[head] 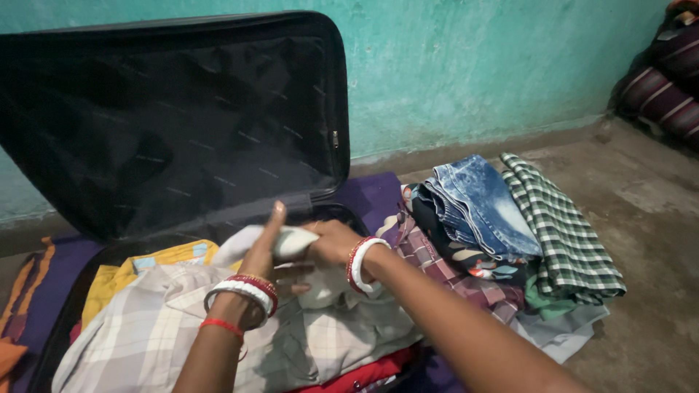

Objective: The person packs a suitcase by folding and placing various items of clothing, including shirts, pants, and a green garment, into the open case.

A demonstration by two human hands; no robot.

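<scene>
left hand [263, 251]: wrapped around the white cloth [291, 244], thumb up.
right hand [329, 242]: gripping the cloth's other end.
cloth: over the plaid shirt [145, 327] inside the open suitcase [175, 116]; long axis runs left-right.
risk: the roll may loosen if either grip slackens.

Rolled white cloth [291, 242] over suitcase clothes

Suitcase packed full, floor open toward three o'clock

The raised suitcase lid [175, 116] walls off twelve o'clock; the stack of folded clothes [510, 225] crowds two o'clock, just beside the case; bare floor [648, 218] beyond it lies open.
</scene>
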